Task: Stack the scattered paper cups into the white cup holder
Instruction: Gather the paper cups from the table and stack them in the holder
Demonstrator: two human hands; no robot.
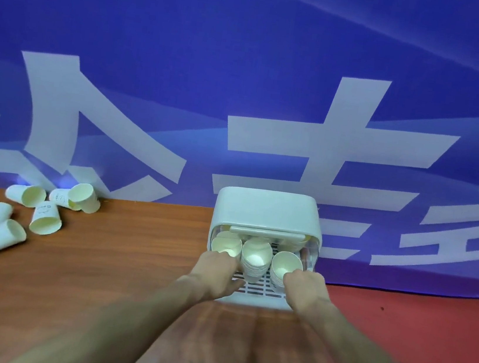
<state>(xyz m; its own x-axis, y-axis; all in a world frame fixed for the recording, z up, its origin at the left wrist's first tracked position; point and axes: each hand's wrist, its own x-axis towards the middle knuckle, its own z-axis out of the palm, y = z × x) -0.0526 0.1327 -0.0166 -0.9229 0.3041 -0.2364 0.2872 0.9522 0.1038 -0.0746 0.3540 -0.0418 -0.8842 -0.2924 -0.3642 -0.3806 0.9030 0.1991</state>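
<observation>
Hands (261, 283) at white cup holder (267, 213) — wooden table (117, 256), blue banner wall (249, 59)

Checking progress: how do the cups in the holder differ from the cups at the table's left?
The cups in the holder stand upright, nested in stacks; the left cups lie singly on their sides. The holder cups sit between both hands; the left cups are untouched. Both are pale paper cups.

Both hands' fingertips hidden — left (217, 272), right (304, 289).
</observation>
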